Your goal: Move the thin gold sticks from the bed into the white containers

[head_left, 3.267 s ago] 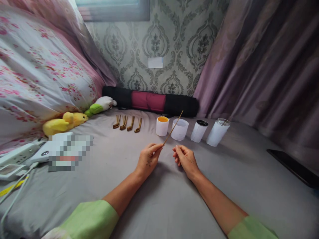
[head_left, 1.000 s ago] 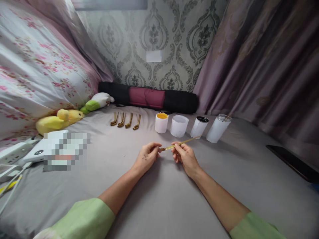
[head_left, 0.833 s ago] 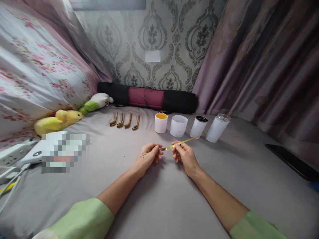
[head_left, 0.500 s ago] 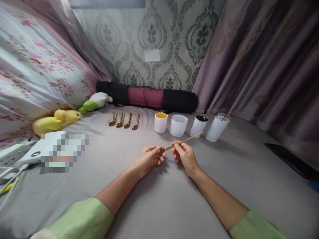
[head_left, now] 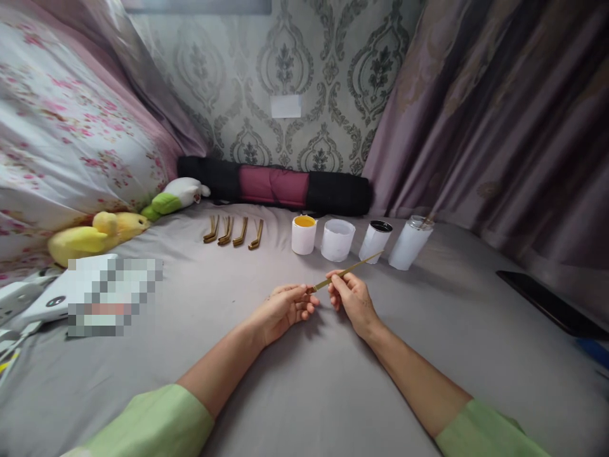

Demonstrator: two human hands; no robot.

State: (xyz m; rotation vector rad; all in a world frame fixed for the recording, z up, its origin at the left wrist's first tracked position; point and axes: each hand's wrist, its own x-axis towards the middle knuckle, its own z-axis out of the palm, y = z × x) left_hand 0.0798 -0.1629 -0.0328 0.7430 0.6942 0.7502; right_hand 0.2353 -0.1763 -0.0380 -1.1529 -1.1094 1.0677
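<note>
Your right hand [head_left: 353, 298]: pinching one golden stick [head_left: 322, 284]; your left hand [head_left: 284, 309]: pinching its left end. Far left: four bent pieces [head_left: 242, 233].

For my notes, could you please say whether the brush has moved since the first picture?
Yes: the brush shifted down and right, its far end now before the black-topped cup, not above the wide tub.

The head camera looks forward and down across grey cloth [head_left: 314, 393] toward wallpaper [head_left: 328, 73].

Right hand [head_left: 353, 297] gripping a slender gold stick [head_left: 323, 284], left hand [head_left: 284, 311] pinching its dark end; four white containers [head_left: 337, 242] beyond the grip.
</note>
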